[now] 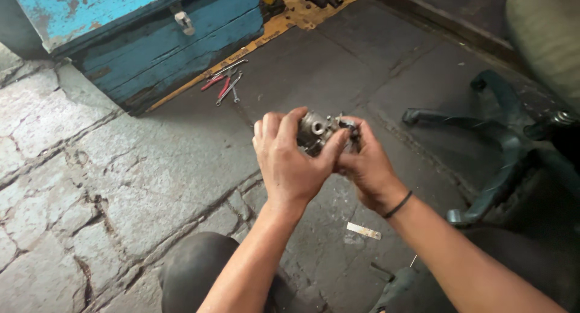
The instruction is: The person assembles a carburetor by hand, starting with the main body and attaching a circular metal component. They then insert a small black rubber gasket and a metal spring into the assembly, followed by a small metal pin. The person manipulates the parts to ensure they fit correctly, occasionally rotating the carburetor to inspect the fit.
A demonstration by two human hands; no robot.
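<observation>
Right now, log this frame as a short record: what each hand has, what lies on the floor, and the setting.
left hand: left hand wrapped around small grey metal engine part
right hand: right hand with black wristband, grip on same part's far side
floor tools: wrenches and red-handled pliers beside blue wooden chest
nearby: dark chair base, white strip
surface: cracked stone floor

A small grey metal engine part (315, 132) w/ a round bore is held above the floor (151, 168) by both hands: left hand (290, 162) wrapped over its near side, right hand (365, 165) gripping from the right, fingers (353, 132) on top. Wrenches & red-handled pliers (225, 83) are laid beside a worn blue wooden chest (157, 35). A dark chair base (501, 144) is seen at right, a black wristband (397, 204) on the right wrist.
</observation>
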